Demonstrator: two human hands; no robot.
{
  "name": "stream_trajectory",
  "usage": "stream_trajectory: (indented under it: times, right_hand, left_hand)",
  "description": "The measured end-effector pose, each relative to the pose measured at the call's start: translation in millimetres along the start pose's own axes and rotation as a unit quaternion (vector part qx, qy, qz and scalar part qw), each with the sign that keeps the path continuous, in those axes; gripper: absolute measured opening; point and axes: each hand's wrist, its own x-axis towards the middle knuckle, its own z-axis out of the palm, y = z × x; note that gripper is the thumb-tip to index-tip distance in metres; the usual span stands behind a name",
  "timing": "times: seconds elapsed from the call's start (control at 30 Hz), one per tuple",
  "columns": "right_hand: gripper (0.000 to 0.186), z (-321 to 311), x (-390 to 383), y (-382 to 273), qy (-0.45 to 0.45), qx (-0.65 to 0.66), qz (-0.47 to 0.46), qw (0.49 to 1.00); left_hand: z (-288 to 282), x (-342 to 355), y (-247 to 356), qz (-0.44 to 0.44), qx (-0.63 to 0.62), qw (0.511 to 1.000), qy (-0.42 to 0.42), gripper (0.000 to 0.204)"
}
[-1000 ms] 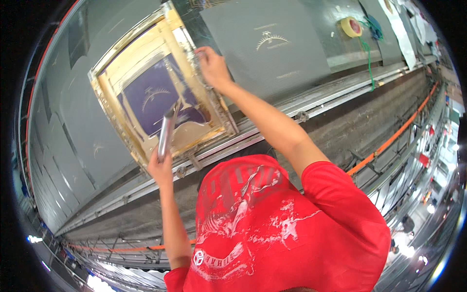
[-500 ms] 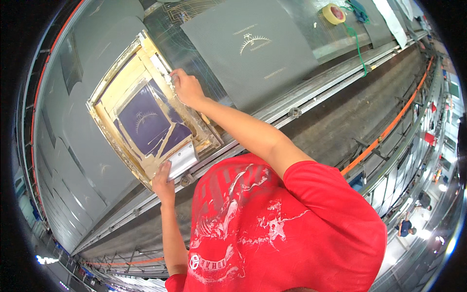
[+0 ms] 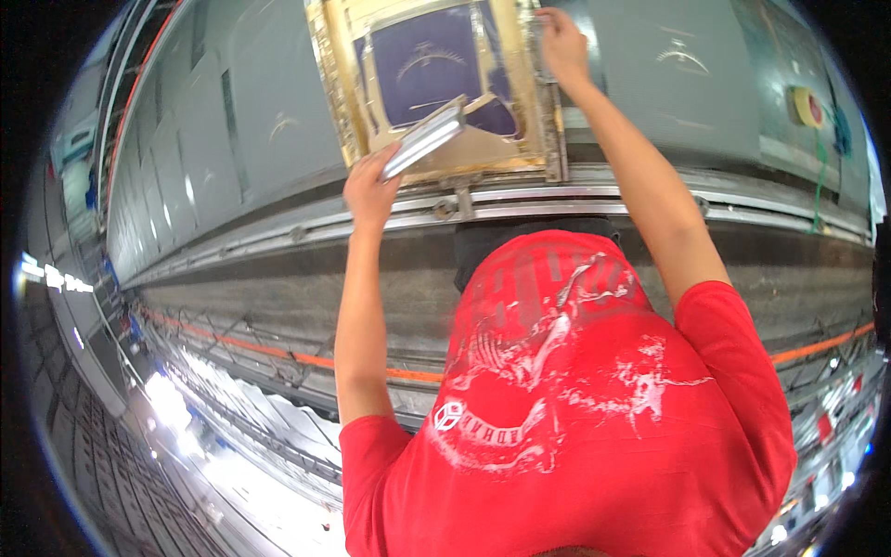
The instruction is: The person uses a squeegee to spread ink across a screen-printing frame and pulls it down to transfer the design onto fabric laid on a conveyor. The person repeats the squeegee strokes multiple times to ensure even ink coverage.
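Note:
A screen printing frame [image 3: 335, 102], edged with yellowish tape, lies at the top centre on the long table. Its dark purple stencil [image 3: 418, 88] carries a pale arched emblem. My left hand [image 3: 373, 190] is closed around the end of a metal-handled squeegee [image 3: 427, 144], which slants up to the right across the near part of the screen. Whether its blade touches the mesh I cannot tell. At the frame's right side, my right hand [image 3: 562, 46] grips the edge with bent fingers.
Grey sheets [image 3: 269, 111] lie left of the frame; another grey sheet [image 3: 664, 93] with a pale emblem lies right. A yellow tape roll [image 3: 806, 107] sits farther right beside green cord. A metal rail [image 3: 631, 197] borders the table, with an orange strip [image 3: 278, 345] below.
The view has turned, so the frame now appears upright and higher in the picture. My left hand's squeegee has shifted over the near part of the screen. My right hand stays at the frame's edge.

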Motion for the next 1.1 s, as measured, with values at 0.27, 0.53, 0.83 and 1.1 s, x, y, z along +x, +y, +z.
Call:
stream_trajectory:
  times: [0.27, 0.53, 0.83, 1.1]
  right_hand:
    - [0.023, 9, -7, -10, 0.013, -0.009, 0.005, 1.000]
    - [0.024, 14, -6, -8, -0.001, -0.070, 0.065, 0.995]
    - [0.028, 12, -4, 0, -0.019, -0.122, 0.068, 0.990]
    - [0.040, 1, 10, -68, -0.110, -0.347, -0.178, 0.914]
  left_hand:
    - [-2, 8, -11, 0.013, -0.010, 1.000, -0.020, 0.045]
    - [9, -36, -39, 0.122, -0.001, 0.986, -0.111, 0.058]
    - [28, 2, -57, 0.179, 0.034, 0.979, -0.090, 0.062]
    - [37, 173, -73, 0.068, 0.002, 0.990, -0.121, 0.049]
